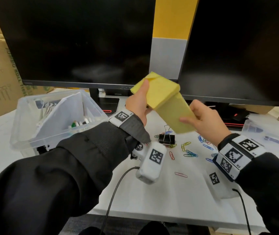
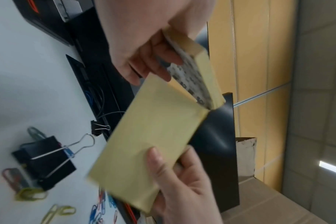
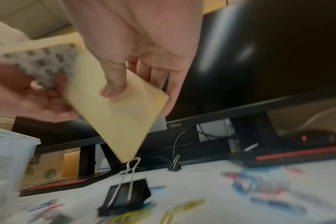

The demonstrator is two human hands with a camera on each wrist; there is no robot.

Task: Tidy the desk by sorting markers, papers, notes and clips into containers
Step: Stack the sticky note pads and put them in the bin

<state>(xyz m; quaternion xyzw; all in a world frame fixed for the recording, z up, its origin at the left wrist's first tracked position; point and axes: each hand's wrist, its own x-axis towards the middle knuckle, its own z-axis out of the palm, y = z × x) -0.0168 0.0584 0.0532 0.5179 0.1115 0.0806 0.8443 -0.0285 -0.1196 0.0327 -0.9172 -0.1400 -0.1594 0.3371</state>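
Yellow sticky notes (image 1: 166,99) slant between both hands, lower end rightward.

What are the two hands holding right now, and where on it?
Left hand grips the upper sticky-note pad at its left end; right hand pinches the lower pad at its bottom end.

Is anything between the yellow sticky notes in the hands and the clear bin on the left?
Nothing visible. The sticky notes, held by left hand and right hand, are above the desk; the clear bin is open-topped, with only air between.
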